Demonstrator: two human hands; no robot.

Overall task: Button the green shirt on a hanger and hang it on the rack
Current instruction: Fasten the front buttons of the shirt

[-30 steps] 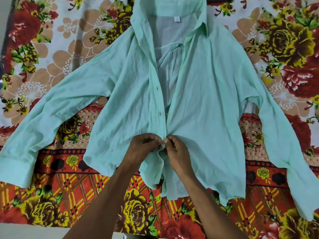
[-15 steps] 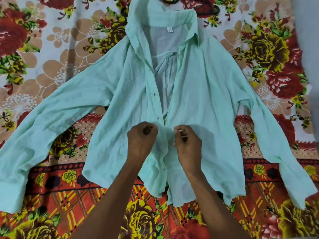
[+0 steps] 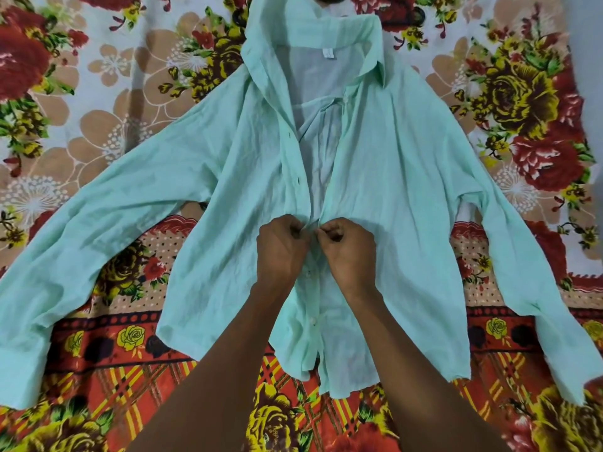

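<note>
We have the shirt (image 3: 408, 190) spread flat on the flowered bedsheet (image 3: 98, 93), front up. Our left hand (image 3: 280, 252) pinches one placket edge, our right hand (image 3: 350, 252) the other, knuckles nearly touching mid-front. Below our grip two buttons look fastened; above, it gapes open. We should line up button and hole squarely, keeping both edges taut.

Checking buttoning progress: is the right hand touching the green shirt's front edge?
Touching. The head view shows the right hand pinching the green shirt at its front edge, beside the left hand.
</note>
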